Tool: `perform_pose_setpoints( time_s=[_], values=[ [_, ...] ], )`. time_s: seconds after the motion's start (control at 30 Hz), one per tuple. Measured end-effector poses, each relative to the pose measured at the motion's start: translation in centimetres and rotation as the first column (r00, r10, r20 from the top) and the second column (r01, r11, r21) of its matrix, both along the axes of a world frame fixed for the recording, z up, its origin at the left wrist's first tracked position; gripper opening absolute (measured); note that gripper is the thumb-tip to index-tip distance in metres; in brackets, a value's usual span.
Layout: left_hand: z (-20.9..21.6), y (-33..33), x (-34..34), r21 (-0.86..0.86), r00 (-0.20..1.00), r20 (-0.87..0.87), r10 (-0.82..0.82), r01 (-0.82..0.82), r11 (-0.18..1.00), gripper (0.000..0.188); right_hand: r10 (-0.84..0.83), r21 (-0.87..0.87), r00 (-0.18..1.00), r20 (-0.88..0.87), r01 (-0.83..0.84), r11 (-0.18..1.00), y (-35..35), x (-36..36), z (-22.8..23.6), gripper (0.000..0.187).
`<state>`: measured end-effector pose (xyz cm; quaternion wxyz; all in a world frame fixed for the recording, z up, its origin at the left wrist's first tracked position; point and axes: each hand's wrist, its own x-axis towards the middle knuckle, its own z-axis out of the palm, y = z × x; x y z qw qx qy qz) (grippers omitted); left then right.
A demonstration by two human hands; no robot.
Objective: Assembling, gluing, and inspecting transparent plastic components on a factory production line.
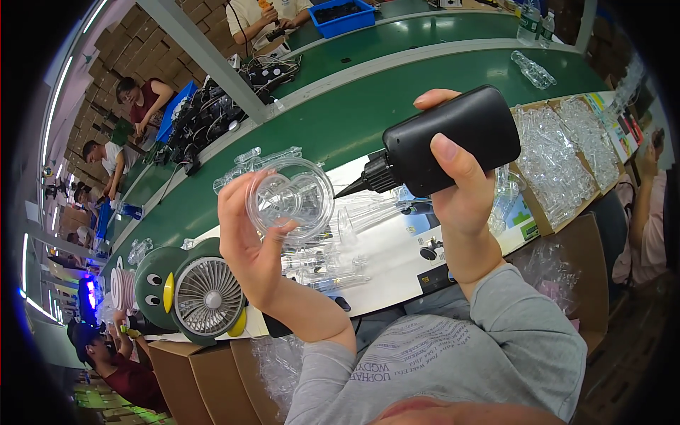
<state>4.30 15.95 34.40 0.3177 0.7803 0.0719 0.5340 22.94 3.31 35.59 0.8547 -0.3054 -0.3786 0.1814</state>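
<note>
My left hand (pixel 249 228) is closed around a clear plastic part with a round rim (pixel 312 223), its circular opening facing up toward me. In my right hand (pixel 464 177) is a black squeeze bottle (pixel 453 138), tipped sideways. The bottle's narrow pointed nozzle (pixel 353 186) reaches to the right edge of the clear part's rim; whether it touches, I cannot tell. Below both hands, several clear plastic tubes and parts (pixel 326 265) lie on a white printed sheet (pixel 397 255).
A green penguin-shaped fan (pixel 209 292) stands at the left. Cardboard trays of clear parts (pixel 556 163) sit at the right, with an open box (pixel 588 262) below. Across the green table (pixel 425 78) lie a clear bottle-shaped piece (pixel 533 69) and a blue bin (pixel 342 20). Co-workers sit around.
</note>
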Motion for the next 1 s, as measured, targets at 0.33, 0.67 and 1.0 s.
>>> perform_pose_setpoints(
  time_s=[0.33,0.67,1.0],
  values=[
    [-0.32,0.45,-0.04,0.039,1.0,-0.013,0.023,-0.022,0.999,0.045,0.012,0.013,1.0,-0.005,-0.012,1.0,0.09,0.09,-0.07,0.042],
    [-0.36,0.31,0.06,0.041,1.0,-0.007,0.012,-0.012,0.999,0.043,0.013,0.018,1.0,0.005,-0.013,1.0,0.05,0.16,-0.11,0.042],
    [-0.52,0.16,0.05,-0.031,0.999,0.001,-0.039,0.039,0.999,0.044,0.022,0.012,1.0,0.0,-0.022,1.0,-0.05,0.17,-0.08,0.041]
  ],
)
